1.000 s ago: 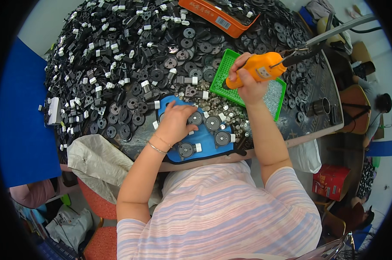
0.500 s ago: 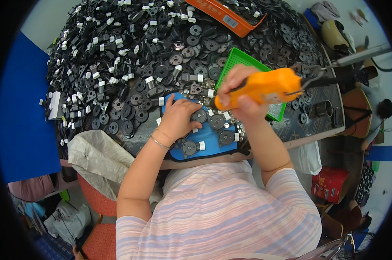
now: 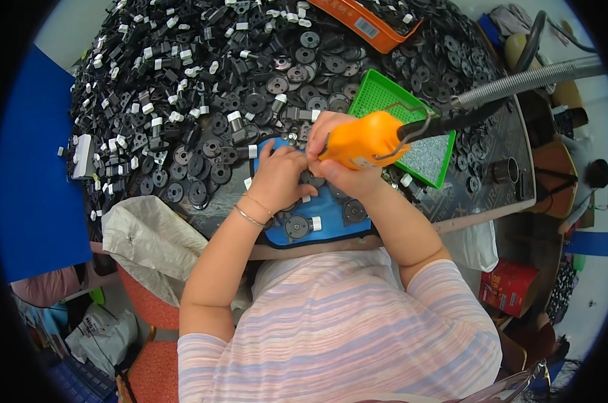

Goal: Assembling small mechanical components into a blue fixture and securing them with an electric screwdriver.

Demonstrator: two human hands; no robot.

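Note:
My right hand [image 3: 349, 180] grips an orange power screwdriver [image 3: 368, 140], its fingers wrapped round the body. The driver's tip is hidden behind that hand, close above a black round plastic part [image 3: 312, 179] on the blue mat [image 3: 324, 213]. With thumb and fingers about that part's left side, my left hand [image 3: 280, 176] holds it against the mat. Much of the part is covered by both hands. Nearer to me on the mat lie two more black round parts, one with a white tab [image 3: 297, 227] and another [image 3: 353, 211] at the right.
A big heap of black parts [image 3: 183, 74], many white-tipped, covers the table's far and left side. Right of the driver sits a green tray [image 3: 445, 164] with small metal pieces. An orange box [image 3: 378, 33] stands behind. A coiled hose [image 3: 519, 82] and cable reach the driver from the right.
My right hand has brought the screwdriver left, from beside the green tray to the round part under my left hand. My left hand has stayed in place.

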